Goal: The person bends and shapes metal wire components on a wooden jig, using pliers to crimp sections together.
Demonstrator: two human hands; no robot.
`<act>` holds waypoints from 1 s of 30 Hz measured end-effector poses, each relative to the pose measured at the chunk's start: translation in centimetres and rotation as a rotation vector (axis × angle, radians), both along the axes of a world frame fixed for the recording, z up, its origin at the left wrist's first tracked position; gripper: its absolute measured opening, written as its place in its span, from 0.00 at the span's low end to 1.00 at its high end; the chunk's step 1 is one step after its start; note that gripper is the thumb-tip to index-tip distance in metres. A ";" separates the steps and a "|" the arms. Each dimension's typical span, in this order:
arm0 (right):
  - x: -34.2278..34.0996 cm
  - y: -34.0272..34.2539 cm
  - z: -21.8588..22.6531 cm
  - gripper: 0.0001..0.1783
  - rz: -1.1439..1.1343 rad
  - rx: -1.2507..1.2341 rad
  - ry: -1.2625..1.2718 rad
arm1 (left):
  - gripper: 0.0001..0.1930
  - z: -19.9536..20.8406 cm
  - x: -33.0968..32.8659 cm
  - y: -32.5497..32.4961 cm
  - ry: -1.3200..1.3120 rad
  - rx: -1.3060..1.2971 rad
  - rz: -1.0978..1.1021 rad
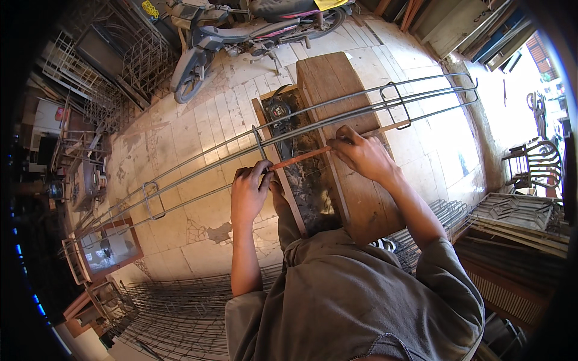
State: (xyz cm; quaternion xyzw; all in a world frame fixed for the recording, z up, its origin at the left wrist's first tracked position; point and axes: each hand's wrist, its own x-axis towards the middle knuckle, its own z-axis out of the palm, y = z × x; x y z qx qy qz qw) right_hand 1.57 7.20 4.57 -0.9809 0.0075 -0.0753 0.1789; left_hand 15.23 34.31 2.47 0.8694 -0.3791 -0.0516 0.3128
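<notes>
A long, narrow cage of steel rods (343,118) crosses the view, with a few rectangular wire stirrups (259,143) around its rods. My left hand (247,191) is closed, thumb and fingers pinching the near-left end of a thin reddish-brown stick (301,158), just below one stirrup. Farther right along that stick, my right hand (364,157) pinches it from above, over the wooden bench. The stick's paler right end reaches toward another stirrup (394,103). It lies roughly in line with the cage's nearest rod, and I cannot tell whether they touch.
Beneath the cage stands a wooden bench (328,78) with a dirty trough, where a round black object (278,110) lies. A motorcycle (241,39) is parked ahead. Bundled steel rods (174,313) lie behind left. A wood-framed pane (111,248) sits left; chairs (536,165) stand right.
</notes>
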 end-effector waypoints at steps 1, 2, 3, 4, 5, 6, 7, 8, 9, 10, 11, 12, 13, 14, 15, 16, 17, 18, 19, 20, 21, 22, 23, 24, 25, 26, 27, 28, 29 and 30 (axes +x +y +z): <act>0.0 0.0 0.0 0.13 0.001 0.000 -0.001 | 0.11 0.0 0.0 0.0 -0.001 0.000 -0.002; 0.0 0.0 0.0 0.14 0.002 0.000 -0.002 | 0.11 0.0 0.0 0.0 -0.001 -0.002 -0.002; 0.0 0.0 0.0 0.14 0.003 0.000 -0.004 | 0.11 -0.1 0.0 0.0 -0.001 -0.004 -0.002; 0.0 0.0 0.1 0.14 0.000 0.000 0.002 | 0.11 -0.1 0.0 0.0 -0.001 -0.006 -0.002; 0.0 0.0 0.1 0.14 -0.002 0.000 0.008 | 0.11 -0.1 0.1 0.0 0.004 -0.007 -0.004; 0.0 0.0 0.1 0.14 -0.003 0.004 0.014 | 0.11 -0.2 0.1 0.1 0.010 -0.008 -0.005; -0.1 0.0 0.1 0.14 -0.004 0.001 0.021 | 0.11 -0.2 0.1 0.1 0.015 -0.009 -0.005; -0.1 0.0 0.2 0.14 -0.004 0.000 0.027 | 0.12 -0.2 0.1 0.1 0.010 -0.006 -0.008; 0.0 0.0 0.2 0.14 0.001 0.005 0.025 | 0.12 -0.3 0.1 0.1 0.005 -0.002 -0.011; 0.0 0.0 0.2 0.13 -0.004 0.001 0.039 | 0.12 -0.3 0.1 0.2 0.000 0.002 -0.013; 0.0 0.0 0.2 0.13 -0.004 0.001 0.043 | 0.13 -0.3 0.1 0.2 0.011 0.015 -0.013; 0.0 0.0 0.2 0.13 -0.005 0.000 0.046 | 0.13 -0.4 0.1 0.2 0.022 0.027 -0.012; 0.0 0.0 0.2 0.13 -0.009 -0.008 0.030 | 0.14 -0.4 0.2 0.2 0.033 0.038 -0.012; 0.0 0.0 0.2 0.12 -0.014 -0.017 0.013 | 0.15 -0.5 0.2 0.2 0.036 0.032 -0.006; 0.0 0.0 0.1 0.12 -0.019 -0.025 -0.005 | 0.15 -0.6 0.1 0.3 0.040 0.027 -0.001; 0.0 0.0 0.1 0.12 -0.019 -0.024 -0.005 | 0.16 -0.6 0.1 0.3 0.043 0.022 0.005; 0.0 0.1 0.1 0.12 -0.019 -0.022 -0.005 | 0.16 -0.7 0.1 0.3 0.034 0.014 0.004; 0.0 0.0 0.1 0.12 -0.018 -0.021 -0.005 | 0.16 -0.8 0.1 0.2 0.024 0.006 0.004; 0.0 0.0 0.1 0.12 -0.016 -0.024 -0.001 | 0.17 -0.9 0.1 0.2 0.016 -0.005 0.004; 0.0 0.0 0.1 0.12 -0.014 -0.027 0.003 | 0.17 -0.9 0.0 0.2 0.004 -0.004 0.006; 0.0 0.0 0.1 0.12 -0.015 -0.029 0.005 | 0.18 -0.9 0.0 0.2 -0.007 -0.005 0.008; 0.0 0.0 0.1 0.12 -0.014 -0.035 0.011 | 0.18 -0.9 -0.1 0.1 -0.018 -0.006 0.011; 0.0 0.0 0.1 0.12 -0.015 -0.040 0.014 | 0.19 -0.9 -0.1 0.1 -0.015 0.000 0.010; 0.0 0.0 0.1 0.12 -0.016 -0.045 0.017 | 0.19 -0.8 -0.1 0.1 -0.013 0.006 0.009; 0.0 0.0 0.2 0.12 -0.014 -0.042 0.015 | 0.19 -0.8 -0.1 0.1 -0.016 0.003 0.008; 0.0 0.0 0.2 0.12 -0.011 -0.039 0.014 | 0.19 -0.7 -0.2 0.0 0.006 0.017 0.019; 0.0 0.0 0.2 0.12 -0.009 -0.036 0.012 | 0.19 -0.6 -0.2 0.1 0.022 0.022 0.030; 0.0 0.0 0.3 0.12 -0.010 -0.028 0.028 | 0.20 -0.6 -0.2 0.1 0.038 0.026 0.041; 0.0 0.0 0.3 0.13 -0.010 -0.019 0.044 | 0.20 -0.5 -0.2 0.2 0.070 0.002 0.039; 0.0 0.0 0.3 0.13 -0.011 -0.011 0.060 | 0.20 -0.5 -0.2 0.3 0.103 -0.022 0.036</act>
